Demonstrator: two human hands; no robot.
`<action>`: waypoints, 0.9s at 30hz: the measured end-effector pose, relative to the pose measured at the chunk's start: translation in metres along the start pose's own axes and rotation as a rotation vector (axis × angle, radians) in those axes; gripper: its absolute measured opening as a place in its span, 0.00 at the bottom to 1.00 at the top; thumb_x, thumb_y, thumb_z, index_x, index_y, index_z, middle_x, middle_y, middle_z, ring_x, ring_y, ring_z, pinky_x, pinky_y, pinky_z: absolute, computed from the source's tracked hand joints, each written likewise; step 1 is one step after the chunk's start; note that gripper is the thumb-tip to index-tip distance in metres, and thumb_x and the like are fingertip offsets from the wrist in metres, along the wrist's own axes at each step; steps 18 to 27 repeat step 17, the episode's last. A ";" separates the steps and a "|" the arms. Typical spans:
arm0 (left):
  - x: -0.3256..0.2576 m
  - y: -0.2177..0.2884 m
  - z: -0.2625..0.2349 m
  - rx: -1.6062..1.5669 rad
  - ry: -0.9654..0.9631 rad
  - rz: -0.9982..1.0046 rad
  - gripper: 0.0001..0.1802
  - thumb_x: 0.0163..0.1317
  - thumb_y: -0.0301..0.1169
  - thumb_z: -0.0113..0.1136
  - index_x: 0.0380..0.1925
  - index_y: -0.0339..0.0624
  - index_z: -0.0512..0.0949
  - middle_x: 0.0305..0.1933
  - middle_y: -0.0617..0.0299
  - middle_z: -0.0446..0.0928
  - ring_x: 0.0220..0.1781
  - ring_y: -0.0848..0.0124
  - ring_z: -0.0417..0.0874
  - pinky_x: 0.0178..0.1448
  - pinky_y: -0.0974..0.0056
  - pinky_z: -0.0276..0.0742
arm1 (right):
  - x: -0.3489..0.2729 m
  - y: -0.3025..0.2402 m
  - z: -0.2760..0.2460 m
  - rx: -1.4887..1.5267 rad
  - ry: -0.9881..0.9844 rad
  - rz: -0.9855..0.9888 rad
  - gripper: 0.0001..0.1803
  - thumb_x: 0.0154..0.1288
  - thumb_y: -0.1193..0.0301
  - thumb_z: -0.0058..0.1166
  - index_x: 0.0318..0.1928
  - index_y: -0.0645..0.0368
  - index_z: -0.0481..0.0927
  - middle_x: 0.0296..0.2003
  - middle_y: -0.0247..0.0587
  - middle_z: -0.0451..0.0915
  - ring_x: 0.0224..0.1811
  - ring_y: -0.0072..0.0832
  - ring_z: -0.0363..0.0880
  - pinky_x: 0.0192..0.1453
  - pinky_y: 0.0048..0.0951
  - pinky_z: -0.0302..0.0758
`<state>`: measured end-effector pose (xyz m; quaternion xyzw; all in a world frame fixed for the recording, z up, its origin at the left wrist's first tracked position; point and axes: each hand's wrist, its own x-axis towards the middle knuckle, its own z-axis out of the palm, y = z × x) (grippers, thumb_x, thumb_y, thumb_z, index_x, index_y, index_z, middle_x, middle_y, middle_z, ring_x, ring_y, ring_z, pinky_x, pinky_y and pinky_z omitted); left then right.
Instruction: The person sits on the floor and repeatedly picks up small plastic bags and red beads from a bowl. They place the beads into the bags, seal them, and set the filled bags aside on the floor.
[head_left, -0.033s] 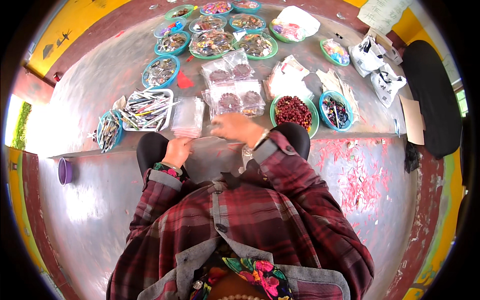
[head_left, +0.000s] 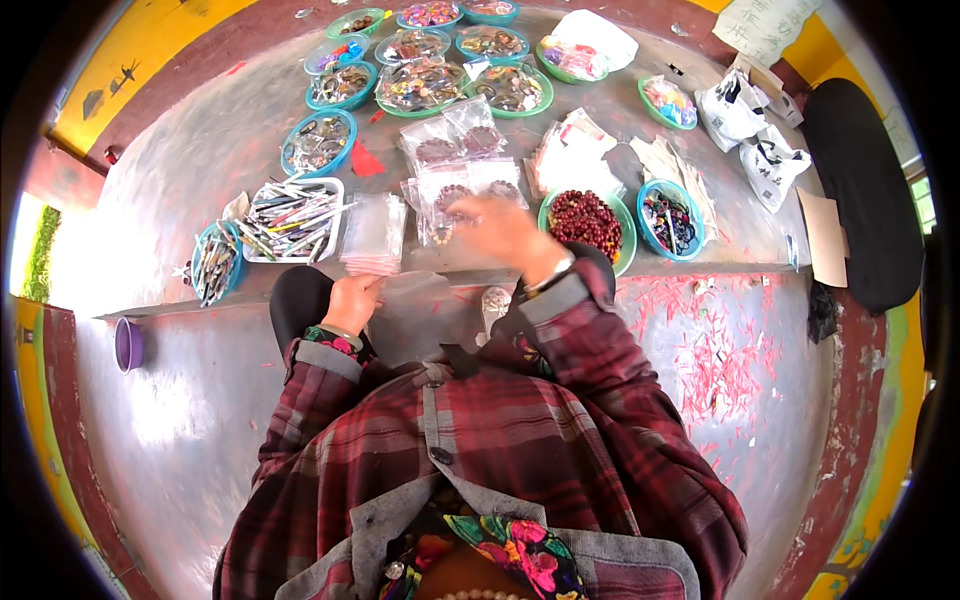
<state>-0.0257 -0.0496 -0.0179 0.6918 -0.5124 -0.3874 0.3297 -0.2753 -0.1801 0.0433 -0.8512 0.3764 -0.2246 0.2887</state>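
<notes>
My left hand [head_left: 352, 302] pinches a clear plastic bag [head_left: 415, 312] flat on my lap. My right hand [head_left: 497, 228] reaches out, fingers loosely curled over bagged bracelets [head_left: 462, 172] — whether it grips one, I cannot tell. Just beside it: one green bowl of dark red beads [head_left: 586, 221], one stack of empty bags [head_left: 374, 232], one white tray of pens [head_left: 292, 218].

My left hand [head_left: 352, 300] holds a clear, flat plastic bag [head_left: 420, 310] by its left edge; it lies open-faced across my lap, just below the desk's [head_left: 700, 262] front edge. My right hand [head_left: 500, 228] rests with fingers curled on a small clear bag of dark bead bracelets [head_left: 445, 200], one of several such bags lying flat and overlapping on the desk, just left of a green bowl of red beads [head_left: 588, 222].
</notes>
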 end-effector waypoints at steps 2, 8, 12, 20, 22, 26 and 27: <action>-0.001 -0.005 -0.001 0.005 0.017 -0.006 0.13 0.59 0.32 0.54 0.35 0.31 0.79 0.26 0.51 0.80 0.27 0.71 0.82 0.32 0.66 0.76 | -0.011 0.012 -0.054 0.062 0.146 0.133 0.16 0.59 0.62 0.49 0.42 0.59 0.78 0.37 0.48 0.80 0.40 0.46 0.78 0.42 0.38 0.73; 0.007 -0.011 0.009 0.032 -0.014 -0.007 0.14 0.59 0.32 0.56 0.37 0.30 0.79 0.26 0.56 0.80 0.26 0.73 0.81 0.31 0.69 0.77 | -0.085 0.183 -0.091 -0.309 0.335 0.618 0.16 0.52 0.60 0.51 0.32 0.59 0.81 0.33 0.55 0.79 0.38 0.50 0.77 0.43 0.43 0.73; 0.009 -0.026 0.007 0.133 -0.016 0.020 0.14 0.59 0.33 0.56 0.36 0.32 0.80 0.23 0.56 0.80 0.25 0.74 0.81 0.30 0.68 0.75 | -0.112 0.233 -0.049 -0.321 0.275 0.798 0.19 0.48 0.56 0.55 0.30 0.61 0.82 0.32 0.55 0.79 0.38 0.49 0.78 0.43 0.43 0.74; 0.010 -0.022 0.009 0.289 0.005 0.120 0.14 0.59 0.36 0.56 0.35 0.36 0.81 0.23 0.57 0.80 0.24 0.71 0.81 0.31 0.66 0.76 | -0.110 0.274 -0.017 -0.428 0.220 0.804 0.23 0.47 0.52 0.58 0.29 0.63 0.82 0.33 0.57 0.80 0.40 0.45 0.80 0.47 0.39 0.74; 0.010 -0.022 0.009 0.289 0.005 0.120 0.14 0.59 0.36 0.56 0.35 0.36 0.81 0.23 0.57 0.80 0.24 0.71 0.81 0.31 0.66 0.76 | -0.110 0.274 -0.017 -0.428 0.220 0.804 0.23 0.47 0.52 0.58 0.29 0.63 0.82 0.33 0.57 0.80 0.40 0.45 0.80 0.47 0.39 0.74; 0.010 -0.022 0.009 0.289 0.005 0.120 0.14 0.59 0.36 0.56 0.35 0.36 0.81 0.23 0.57 0.80 0.24 0.71 0.81 0.31 0.66 0.76 | -0.110 0.274 -0.017 -0.428 0.220 0.804 0.23 0.47 0.52 0.58 0.29 0.63 0.82 0.33 0.57 0.80 0.40 0.45 0.80 0.47 0.39 0.74; 0.010 -0.022 0.009 0.289 0.005 0.120 0.14 0.59 0.36 0.56 0.35 0.36 0.81 0.23 0.57 0.80 0.24 0.71 0.81 0.31 0.66 0.76 | -0.110 0.274 -0.017 -0.428 0.220 0.804 0.23 0.47 0.52 0.58 0.29 0.63 0.82 0.33 0.57 0.80 0.40 0.45 0.80 0.47 0.39 0.74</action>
